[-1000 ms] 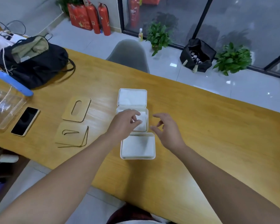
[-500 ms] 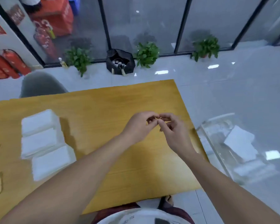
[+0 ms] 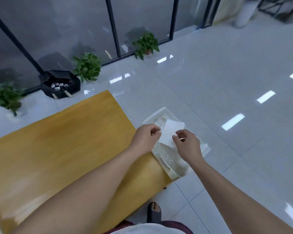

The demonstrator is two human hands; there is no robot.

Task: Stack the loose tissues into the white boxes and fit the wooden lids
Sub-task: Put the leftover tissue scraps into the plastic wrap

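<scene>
Both hands, the left hand (image 3: pixel 146 138) and right hand (image 3: pixel 186 143), pinch a thin tissue (image 3: pixel 170 132) (very light, floppy, tears easily) by its edges above the clear bin (image 3: pixel 205 147); corners look best to hold

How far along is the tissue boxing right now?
Done: cannot judge; no white boxes or wooden lids are in view. In hand: left hand and right hand hover over a loose tissue in the clear bin beside the table. Left: stacking it and fitting lids.
</scene>
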